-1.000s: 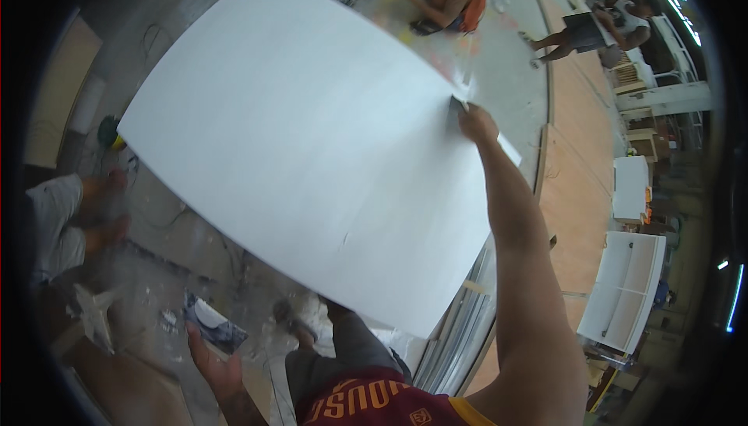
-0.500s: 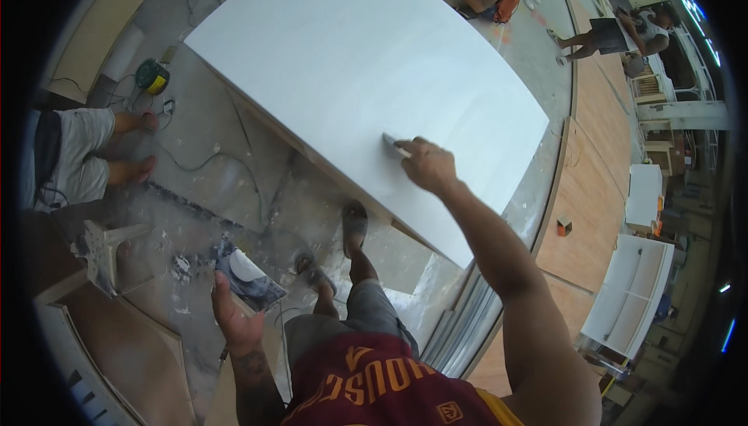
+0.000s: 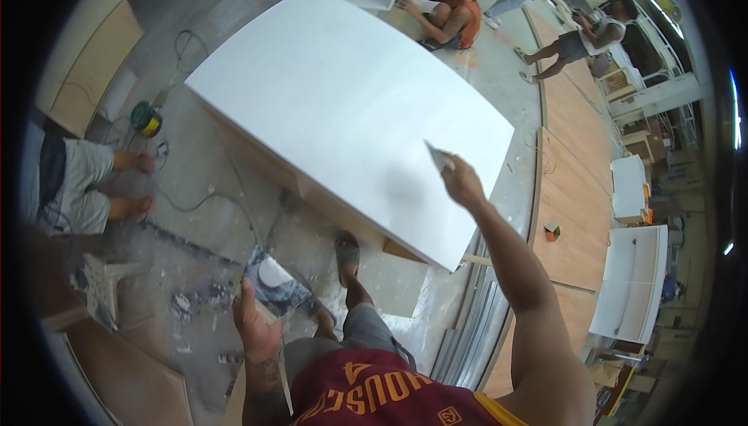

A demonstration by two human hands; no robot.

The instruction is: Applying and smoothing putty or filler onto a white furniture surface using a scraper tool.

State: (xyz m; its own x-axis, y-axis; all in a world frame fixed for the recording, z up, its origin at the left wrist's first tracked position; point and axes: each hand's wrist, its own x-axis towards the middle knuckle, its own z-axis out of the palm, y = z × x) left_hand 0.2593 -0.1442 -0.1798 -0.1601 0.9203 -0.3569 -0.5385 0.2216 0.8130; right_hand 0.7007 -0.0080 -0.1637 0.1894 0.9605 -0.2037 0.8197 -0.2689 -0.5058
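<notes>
A wide white panel (image 3: 327, 91) with a smooth top spreads out ahead of me. My right hand (image 3: 465, 184) is closed round a putty knife (image 3: 435, 155), its blade pointing up and left over the panel's right part. A soft shadow lies on the panel below and left of the knife, and the blade looks lifted off the surface. Low on the left, my left hand (image 3: 259, 331) grips a dark, smeared mixing board (image 3: 290, 299) by its near edge, thumb on top. A mound of white putty (image 3: 274, 272) sits on that board.
Wooden sheets (image 3: 573, 192) lie along the right, beside stacked metal channels (image 3: 471, 325). A pale stool (image 3: 109, 290), a cord and a green-yellow container (image 3: 146, 118) stand left. A person in light shorts (image 3: 82, 177) is at left; one crouches (image 3: 456, 17) beyond the panel, others stand farther back.
My right hand has moved the putty knife rightward and its blade now looks raised from the panel. My left hand has brought the board up and to the right. The view has shifted.
</notes>
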